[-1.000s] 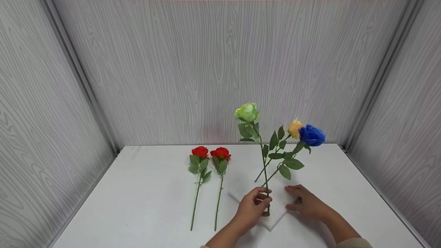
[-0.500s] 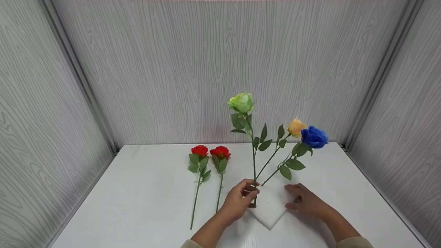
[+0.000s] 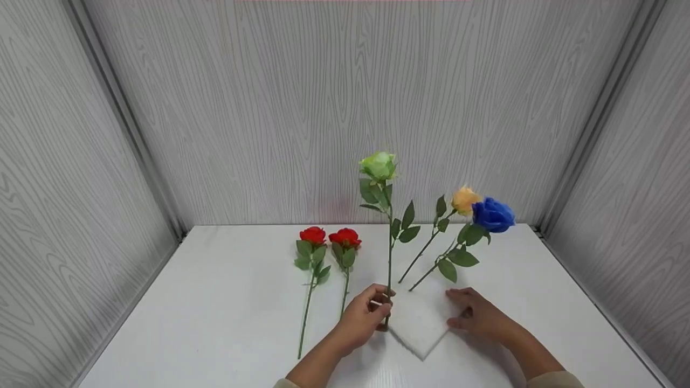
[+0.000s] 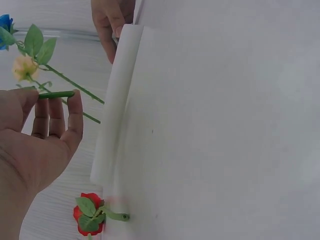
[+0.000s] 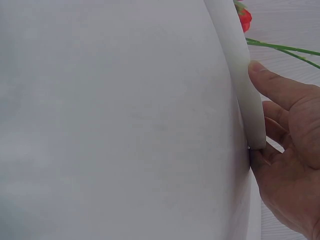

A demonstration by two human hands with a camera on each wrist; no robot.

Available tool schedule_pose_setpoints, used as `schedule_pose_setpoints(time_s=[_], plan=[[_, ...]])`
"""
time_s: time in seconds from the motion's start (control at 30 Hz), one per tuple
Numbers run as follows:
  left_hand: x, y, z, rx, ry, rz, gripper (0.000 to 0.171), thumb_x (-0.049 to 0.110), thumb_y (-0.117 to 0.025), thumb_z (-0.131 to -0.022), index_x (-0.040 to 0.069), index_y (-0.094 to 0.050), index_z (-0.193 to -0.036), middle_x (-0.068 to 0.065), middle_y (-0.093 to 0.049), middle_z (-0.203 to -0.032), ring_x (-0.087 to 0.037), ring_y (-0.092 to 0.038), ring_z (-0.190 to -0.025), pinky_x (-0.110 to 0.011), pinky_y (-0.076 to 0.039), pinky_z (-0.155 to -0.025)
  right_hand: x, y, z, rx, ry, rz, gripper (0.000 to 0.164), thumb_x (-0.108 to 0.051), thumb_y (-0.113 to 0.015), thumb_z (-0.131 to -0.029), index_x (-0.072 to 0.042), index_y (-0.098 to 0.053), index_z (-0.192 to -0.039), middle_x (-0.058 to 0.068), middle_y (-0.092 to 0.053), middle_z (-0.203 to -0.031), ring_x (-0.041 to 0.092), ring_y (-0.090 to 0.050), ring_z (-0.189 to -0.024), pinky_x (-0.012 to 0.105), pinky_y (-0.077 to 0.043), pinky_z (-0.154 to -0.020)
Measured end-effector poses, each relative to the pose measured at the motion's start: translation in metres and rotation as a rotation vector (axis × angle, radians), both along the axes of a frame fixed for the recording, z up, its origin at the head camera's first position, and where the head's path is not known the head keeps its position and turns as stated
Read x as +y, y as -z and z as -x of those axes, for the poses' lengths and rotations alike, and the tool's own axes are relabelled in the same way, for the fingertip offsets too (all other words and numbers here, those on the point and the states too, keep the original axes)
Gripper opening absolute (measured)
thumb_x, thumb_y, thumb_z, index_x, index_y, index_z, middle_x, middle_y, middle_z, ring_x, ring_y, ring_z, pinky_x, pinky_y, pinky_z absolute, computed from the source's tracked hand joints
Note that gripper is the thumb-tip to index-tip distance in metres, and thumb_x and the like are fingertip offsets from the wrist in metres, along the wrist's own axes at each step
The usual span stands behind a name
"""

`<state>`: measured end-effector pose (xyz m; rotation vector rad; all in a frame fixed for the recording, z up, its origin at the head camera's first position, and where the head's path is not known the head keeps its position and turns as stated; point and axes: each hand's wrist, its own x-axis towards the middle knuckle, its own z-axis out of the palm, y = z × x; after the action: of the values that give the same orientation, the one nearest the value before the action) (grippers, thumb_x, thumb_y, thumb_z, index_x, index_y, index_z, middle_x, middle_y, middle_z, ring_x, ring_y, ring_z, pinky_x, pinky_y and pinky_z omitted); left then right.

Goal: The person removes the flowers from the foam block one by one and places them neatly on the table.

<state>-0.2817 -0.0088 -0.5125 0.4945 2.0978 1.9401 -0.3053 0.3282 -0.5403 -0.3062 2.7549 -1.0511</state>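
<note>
My left hand (image 3: pixel 361 320) grips the lower stem of a green rose (image 3: pixel 378 165), which stands upright with its leaves above the fingers. In the left wrist view the stem's end (image 4: pixel 57 94) lies between thumb and fingers. To the right is a flat white foam block (image 3: pixel 423 328), one corner towards me. My right hand (image 3: pixel 480 318) holds this block at its right corner, thumb and fingers along the edges, as the right wrist view shows too. A yellow rose (image 3: pixel 464 200) and a blue rose (image 3: pixel 493 214) lean to the right, their stem ends meeting the block.
Two red roses, one at the left (image 3: pixel 312 235) and one beside it (image 3: pixel 345 237), lie on the white table (image 3: pixel 232 302), stems towards me. The left forearm overlaps one stem. Grey wood-grain panels (image 3: pixel 269 108) enclose the table at the back and sides.
My left hand has moved left with the green rose, away from over the foam block; the rose rose a little, then sank slightly. My right hand stays at the block.
</note>
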Motion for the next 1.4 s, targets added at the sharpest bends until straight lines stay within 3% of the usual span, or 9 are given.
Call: schedule_pose_setpoints(time_s=[0.17, 0.37, 0.57, 0.87, 1.17, 1.4], plan=[[-0.008, 0.0, 0.001, -0.018, 0.008, 0.008, 0.023, 0.014, -0.062, -0.11, 0.017, -0.064, -0.133, -0.015, -0.065, -0.123, -0.017, -0.064, -0.101, -0.037, -0.068, -0.082, 0.0, 0.0, 0.0, 0.001, 0.005, -0.005, 0.08, -0.036, -0.086, -0.094, -0.008, -0.052, -0.161, 0.012, -0.05, -0.159, 0.02, -0.054, -0.12, 0.026, -0.049, -0.095], [-0.019, -0.001, 0.0, -0.037, -0.003, 0.026, 0.028, 0.016, -0.064, -0.11, 0.02, -0.062, -0.137, -0.012, -0.064, -0.119, -0.02, -0.066, -0.103, -0.039, -0.068, -0.082, 0.0, -0.001, -0.002, 0.008, 0.002, -0.02, 0.08, -0.036, -0.085, -0.095, -0.008, -0.051, -0.161, 0.013, -0.051, -0.158, 0.022, -0.055, -0.122, 0.032, -0.05, -0.099], [-0.028, -0.002, 0.0, -0.068, -0.011, 0.028, 0.033, 0.015, -0.065, -0.11, 0.022, -0.06, -0.141, -0.014, -0.065, -0.12, -0.025, -0.069, -0.107, -0.038, -0.069, -0.081, -0.001, -0.001, 0.0, -0.009, 0.0, 0.005, 0.08, -0.037, -0.085, -0.095, -0.008, -0.051, -0.161, 0.014, -0.049, -0.161, 0.032, -0.054, -0.14, 0.047, -0.047, -0.116], [-0.046, -0.001, 0.0, -0.08, -0.023, 0.016, 0.038, 0.012, -0.068, -0.107, 0.02, -0.057, -0.144, -0.021, -0.064, -0.123, -0.029, -0.072, -0.105, -0.039, -0.069, -0.077, -0.001, -0.001, -0.002, 0.026, -0.015, 0.004, 0.08, -0.035, -0.085, -0.095, -0.005, -0.052, -0.16, 0.014, -0.052, -0.156, 0.018, -0.055, -0.114, 0.022, -0.047, -0.094], [-0.066, 0.004, -0.003, -0.127, -0.017, -0.005, 0.043, 0.011, -0.068, -0.106, 0.016, -0.054, -0.147, -0.011, -0.063, -0.115, -0.024, -0.071, -0.098, -0.039, -0.069, -0.072, 0.0, -0.001, -0.004, 0.045, -0.027, 0.02, 0.077, -0.032, -0.085, -0.095, -0.004, -0.052, -0.159, 0.015, -0.053, -0.154, 0.018, -0.055, -0.113, 0.023, -0.047, -0.093], [-0.077, 0.003, -0.003, -0.12, -0.02, 0.021, 0.048, 0.012, -0.068, -0.106, 0.013, -0.052, -0.151, -0.013, -0.063, -0.116, -0.019, -0.07, -0.094, -0.039, -0.069, -0.072, 0.0, -0.002, -0.003, 0.044, -0.026, 0.013, 0.078, -0.033, -0.085, -0.095, -0.005, -0.052, -0.16, 0.015, -0.052, -0.156, 0.02, -0.056, -0.116, 0.026, -0.049, -0.096]])
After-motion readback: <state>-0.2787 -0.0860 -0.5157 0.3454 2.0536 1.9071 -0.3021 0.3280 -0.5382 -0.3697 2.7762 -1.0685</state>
